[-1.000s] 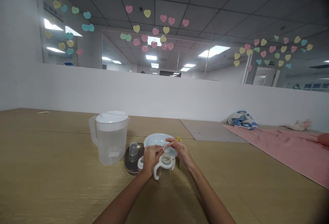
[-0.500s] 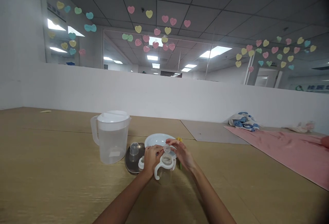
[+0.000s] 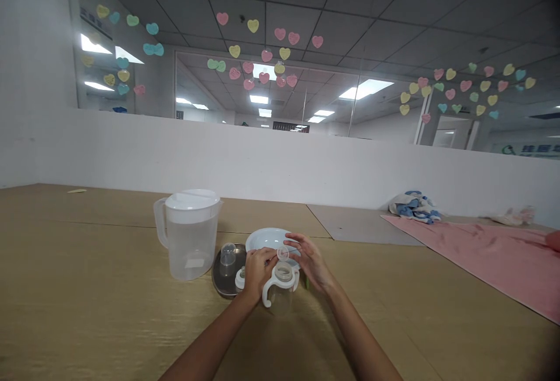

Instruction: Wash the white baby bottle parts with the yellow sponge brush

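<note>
My left hand point(image 3: 258, 273) is closed, pinching a small clear round piece point(image 3: 283, 252) at its edge. That piece is held just above the open mouth of a baby bottle point(image 3: 280, 293) with a white two-handled collar, standing upright on the table. My right hand point(image 3: 310, 259) is to the right of the round piece, fingers curved and apart. A thin dark line shows between the piece and these fingers; I cannot make out what it is. Behind both hands is a white bowl point(image 3: 266, 238). Left of my left hand, a white bottle cap part point(image 3: 240, 278) is partly hidden.
A lidded clear pitcher point(image 3: 192, 241) with liquid stands at the left. Beside it, a dark metal tray point(image 3: 223, 289) holds a clear dome cover point(image 3: 228, 257). Rightward lie a pink cloth point(image 3: 485, 261) and a crumpled blue-white cloth point(image 3: 415, 206). A white wall point(image 3: 262, 159) borders the table.
My right hand's fingers have moved slightly up and right, away from the clear round piece. The yellow thing behind that hand is now hidden. My left hand stays nearly still.
</note>
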Demonstrator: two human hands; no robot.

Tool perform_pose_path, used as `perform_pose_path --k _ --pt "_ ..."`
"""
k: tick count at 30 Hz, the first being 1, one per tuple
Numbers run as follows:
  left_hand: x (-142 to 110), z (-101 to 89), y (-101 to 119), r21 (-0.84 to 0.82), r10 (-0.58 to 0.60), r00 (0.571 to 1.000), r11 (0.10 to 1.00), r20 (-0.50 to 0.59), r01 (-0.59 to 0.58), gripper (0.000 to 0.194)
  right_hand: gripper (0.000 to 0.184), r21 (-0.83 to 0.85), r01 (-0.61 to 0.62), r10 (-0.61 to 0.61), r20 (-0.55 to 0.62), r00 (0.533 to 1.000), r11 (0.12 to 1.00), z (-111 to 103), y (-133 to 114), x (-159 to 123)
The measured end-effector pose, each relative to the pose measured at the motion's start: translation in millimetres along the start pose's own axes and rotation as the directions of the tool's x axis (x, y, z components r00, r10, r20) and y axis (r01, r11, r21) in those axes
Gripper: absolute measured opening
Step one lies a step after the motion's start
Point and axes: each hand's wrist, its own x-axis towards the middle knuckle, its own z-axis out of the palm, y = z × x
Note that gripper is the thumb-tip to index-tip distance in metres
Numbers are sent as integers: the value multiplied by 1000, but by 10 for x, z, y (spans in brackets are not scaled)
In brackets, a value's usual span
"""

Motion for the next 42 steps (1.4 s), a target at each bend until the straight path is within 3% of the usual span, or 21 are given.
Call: perform_pose_path --k 10,15,20,26,35,39,42 --pt "-2 -3 4 -13 -8 1000 1000 12 8 30 44 -56 -16 12 -73 997 998 6 37 0" --pt "-12 3 3 5 9 1000 1000 7 -9 33 38 -199 38 -67 -145 987 979 -24 252 85" --pt "-15 -5 11 6 35 999 999 -2 -35 34 26 -270 113 -149 -115 982 956 -31 358 126" --pt "-13 -12 19 3 40 999 999 -8 -40 33 16 -402 219 -243 -10 970 889 -40 344 99" --pt "-9 5 -11 10 23 1000 1000 -14 -23 31 21 -585 236 -311 -29 950 776 -17 297 73" --pt "-6 1 11 7 11 1000 1000 -18 -11 28 19 -681 301 -425 -18 905 668 8 247 49" --pt "-10 -1 29 9 15 999 1000 -41 -15 25 19 -702 277 -485 -111 868 656 -11 229 40"
